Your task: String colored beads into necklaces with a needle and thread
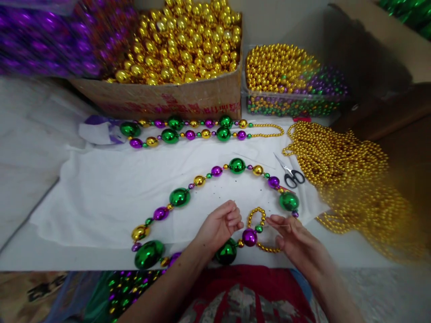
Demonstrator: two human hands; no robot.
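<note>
A necklace of large green, purple and gold beads (237, 166) lies in a loop on the white cloth, its lower side running under my left forearm. My left hand (224, 220) is closed in a pinch above a green bead (226, 251); what its fingertips hold is too small to make out. My right hand (291, 233) has thumb and fingers drawn together beside the purple bead (249, 237) and a loop of small gold beads (257, 211). A thin pale thread (274, 225) runs to its fingers. More small gold beads pass beneath that hand.
Black-handled scissors (290, 177) and a needle-like thin line lie on the white cloth (101, 188). Behind is another bead necklace (170, 136). A cardboard box (161, 99) holds gold beads; a clear bin (292, 95) holds mixed ones. Gold bead strands (343, 166) heap at right.
</note>
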